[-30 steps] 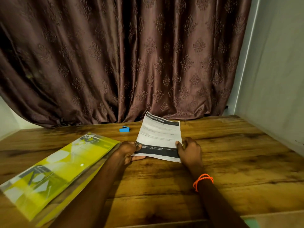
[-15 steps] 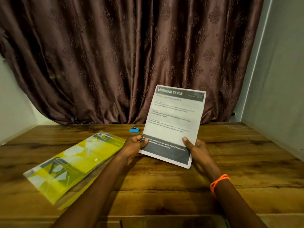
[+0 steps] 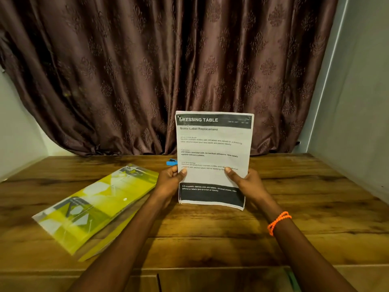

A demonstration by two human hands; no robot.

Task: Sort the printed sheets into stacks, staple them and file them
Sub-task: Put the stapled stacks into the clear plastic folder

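A stack of printed sheets (image 3: 213,144), headed "DRESSING TABLE", stands upright above the wooden table (image 3: 294,197), facing me. My left hand (image 3: 169,184) pinches its left edge with the thumb on the front. My right hand (image 3: 245,183) grips the right edge the same way; an orange bracelet sits on that wrist. A yellow plastic file folder (image 3: 94,207) lies flat on the table to the left. A small blue stapler (image 3: 171,162) lies behind the sheets, partly hidden by them.
A brown patterned curtain (image 3: 168,70) hangs behind the table. A grey wall (image 3: 357,102) closes the right side, a pale wall (image 3: 19,133) the left. The table's front edge (image 3: 200,268) runs near the bottom of the view.
The sheets went from lying on the table to upright and squared in front of me. Both hands shifted higher along the side edges.
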